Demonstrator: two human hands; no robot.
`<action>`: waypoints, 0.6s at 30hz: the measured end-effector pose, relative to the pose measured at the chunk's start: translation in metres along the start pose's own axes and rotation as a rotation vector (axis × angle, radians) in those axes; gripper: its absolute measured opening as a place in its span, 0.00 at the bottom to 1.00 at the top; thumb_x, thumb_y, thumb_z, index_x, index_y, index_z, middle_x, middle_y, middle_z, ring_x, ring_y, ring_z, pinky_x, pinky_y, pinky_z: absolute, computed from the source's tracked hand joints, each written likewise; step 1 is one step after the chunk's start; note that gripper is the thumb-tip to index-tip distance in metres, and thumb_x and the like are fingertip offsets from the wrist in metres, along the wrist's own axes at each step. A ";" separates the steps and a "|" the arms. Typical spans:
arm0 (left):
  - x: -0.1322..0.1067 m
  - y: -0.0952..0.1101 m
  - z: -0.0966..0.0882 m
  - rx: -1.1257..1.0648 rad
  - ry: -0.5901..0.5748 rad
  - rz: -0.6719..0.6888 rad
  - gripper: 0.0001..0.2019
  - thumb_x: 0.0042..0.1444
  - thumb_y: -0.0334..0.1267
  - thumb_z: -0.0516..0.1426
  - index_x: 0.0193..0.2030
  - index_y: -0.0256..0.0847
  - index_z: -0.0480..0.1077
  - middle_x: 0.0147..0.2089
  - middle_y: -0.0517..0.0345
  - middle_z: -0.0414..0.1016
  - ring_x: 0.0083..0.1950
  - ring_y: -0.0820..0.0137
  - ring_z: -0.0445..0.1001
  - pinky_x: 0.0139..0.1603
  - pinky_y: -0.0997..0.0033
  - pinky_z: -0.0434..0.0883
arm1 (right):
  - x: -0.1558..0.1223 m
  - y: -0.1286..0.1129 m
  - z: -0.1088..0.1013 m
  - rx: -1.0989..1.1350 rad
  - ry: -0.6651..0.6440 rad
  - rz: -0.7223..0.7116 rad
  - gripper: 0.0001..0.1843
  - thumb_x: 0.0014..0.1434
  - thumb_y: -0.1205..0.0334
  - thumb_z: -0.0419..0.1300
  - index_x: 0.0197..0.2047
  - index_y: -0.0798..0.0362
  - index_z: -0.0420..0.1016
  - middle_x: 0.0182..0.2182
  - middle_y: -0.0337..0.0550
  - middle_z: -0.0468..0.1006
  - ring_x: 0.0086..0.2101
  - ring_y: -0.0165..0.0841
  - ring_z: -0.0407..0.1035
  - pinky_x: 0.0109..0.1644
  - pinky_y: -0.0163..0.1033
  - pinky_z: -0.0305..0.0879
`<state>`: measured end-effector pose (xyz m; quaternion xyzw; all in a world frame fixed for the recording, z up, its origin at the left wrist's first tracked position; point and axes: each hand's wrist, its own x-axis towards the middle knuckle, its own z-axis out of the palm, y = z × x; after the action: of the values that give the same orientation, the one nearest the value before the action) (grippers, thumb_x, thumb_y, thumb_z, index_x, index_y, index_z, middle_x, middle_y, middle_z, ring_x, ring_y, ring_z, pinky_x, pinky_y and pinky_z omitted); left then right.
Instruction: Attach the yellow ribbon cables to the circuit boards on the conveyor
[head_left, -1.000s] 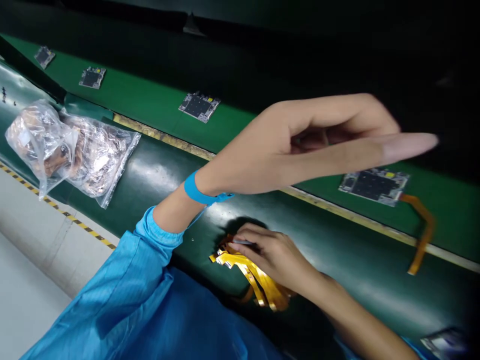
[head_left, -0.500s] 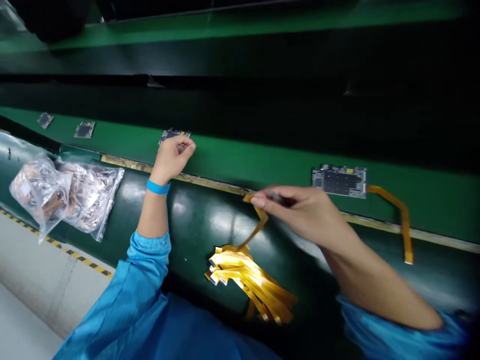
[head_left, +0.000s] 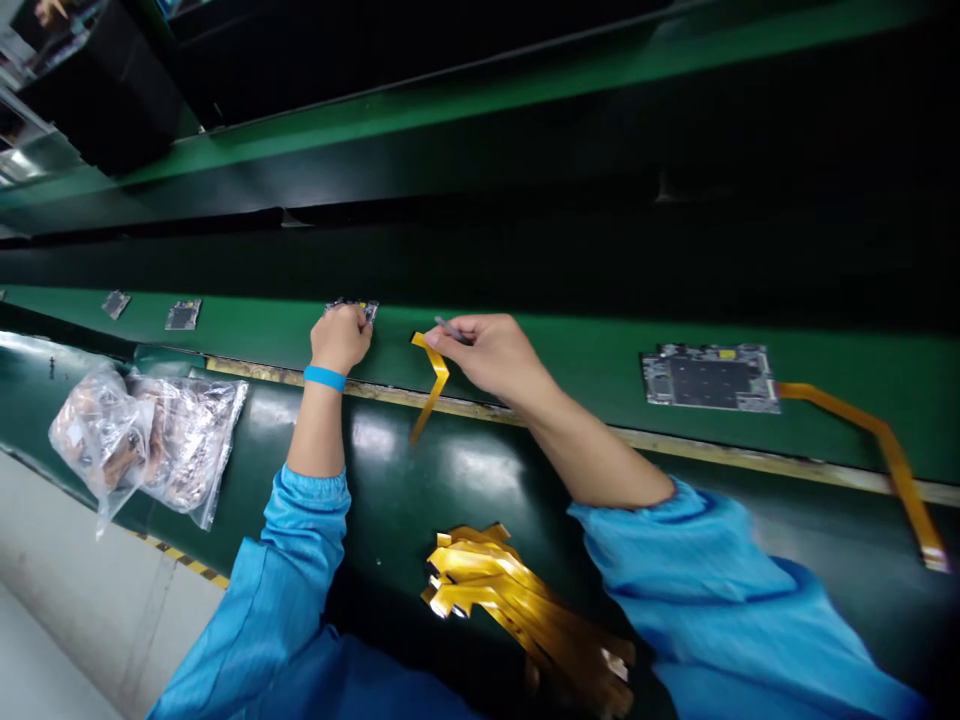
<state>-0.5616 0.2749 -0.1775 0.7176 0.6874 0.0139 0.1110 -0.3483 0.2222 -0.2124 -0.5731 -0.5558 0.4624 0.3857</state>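
Note:
My left hand (head_left: pixel 339 338) is closed at the near edge of a circuit board (head_left: pixel 370 309) on the green belt, covering most of it. Between the thumb and fingers of my right hand (head_left: pixel 491 350) is an orange flex cable (head_left: pixel 438 376), its bent tail hanging over the belt's edge. A slim grey stick-like tool (head_left: pixel 451 329) also pokes out of that hand; its kind is unclear. The cable's upper end is a short way right of the board, apart from it. Below, a pile of orange flex cables (head_left: pixel 517 590) lies on the dark green work surface.
To the right, another circuit board (head_left: pixel 709 380) has a flex cable (head_left: pixel 874 420) trailing over the belt's edge. Smaller boards (head_left: pixel 183 315) sit far left on the belt (head_left: pixel 570 350). Clear plastic bags (head_left: pixel 180 440) with copper-coloured contents lie left. A worn strip (head_left: pixel 660 440) borders the belt.
My right hand has carried the flex cable from above the pile up and left, towards my left hand. The board on the right has shifted further right in view. The camera view has also shifted.

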 end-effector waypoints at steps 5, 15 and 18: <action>0.002 0.003 0.004 0.003 -0.014 0.024 0.07 0.68 0.34 0.62 0.39 0.46 0.81 0.43 0.48 0.87 0.53 0.52 0.85 0.51 0.60 0.77 | 0.014 0.002 0.011 -0.039 0.003 -0.010 0.23 0.59 0.40 0.70 0.34 0.53 0.86 0.31 0.45 0.84 0.34 0.39 0.73 0.38 0.42 0.66; 0.005 -0.011 0.002 -0.132 0.001 0.090 0.09 0.67 0.30 0.59 0.37 0.44 0.79 0.40 0.52 0.85 0.46 0.58 0.83 0.48 0.64 0.74 | 0.036 -0.005 0.026 -0.325 0.013 0.037 0.13 0.65 0.53 0.68 0.39 0.52 0.90 0.30 0.43 0.84 0.34 0.37 0.75 0.39 0.40 0.64; 0.003 -0.011 0.002 -0.125 0.037 0.102 0.07 0.66 0.30 0.61 0.40 0.45 0.80 0.45 0.52 0.85 0.49 0.59 0.82 0.48 0.64 0.74 | 0.042 -0.005 0.031 -0.403 0.023 0.070 0.11 0.65 0.55 0.68 0.40 0.49 0.91 0.33 0.45 0.87 0.39 0.40 0.78 0.42 0.40 0.69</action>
<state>-0.5716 0.2784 -0.1814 0.7430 0.6497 0.0757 0.1417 -0.3811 0.2621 -0.2204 -0.6631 -0.6122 0.3484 0.2531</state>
